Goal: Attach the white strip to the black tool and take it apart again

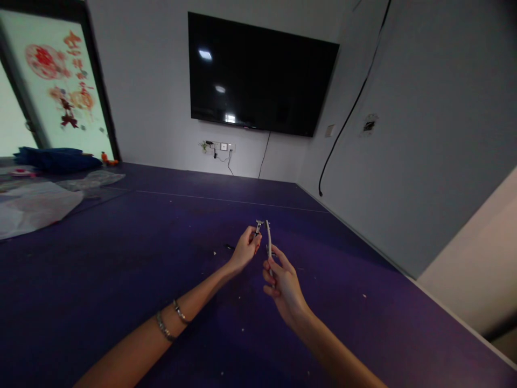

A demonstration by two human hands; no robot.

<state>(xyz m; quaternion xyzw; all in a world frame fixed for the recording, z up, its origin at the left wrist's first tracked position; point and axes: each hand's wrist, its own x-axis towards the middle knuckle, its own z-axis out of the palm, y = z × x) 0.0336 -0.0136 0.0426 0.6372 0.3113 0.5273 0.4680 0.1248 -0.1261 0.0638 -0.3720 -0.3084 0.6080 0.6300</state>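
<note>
In the middle of the head view my left hand (247,247) is closed around a small metal piece (259,226) with a T-shaped silver top. Its kind is too small to make out, and my fingers hide its lower part. Just to the right, my right hand (285,277) pinches a thin, slightly curved white strip (269,240), upright, with small bits sticking out near its top. The tops of the two pieces are close together; whether they touch I cannot tell. Behind my left hand a small dark object (230,247) lies on the purple surface (194,302).
White plastic bags (40,207) and a dark blue cloth (58,159) lie at the left. Small pale scraps dot the purple surface. A black cable (343,126) hangs along the right wall. A television (262,75) hangs on the far wall above sockets (223,146).
</note>
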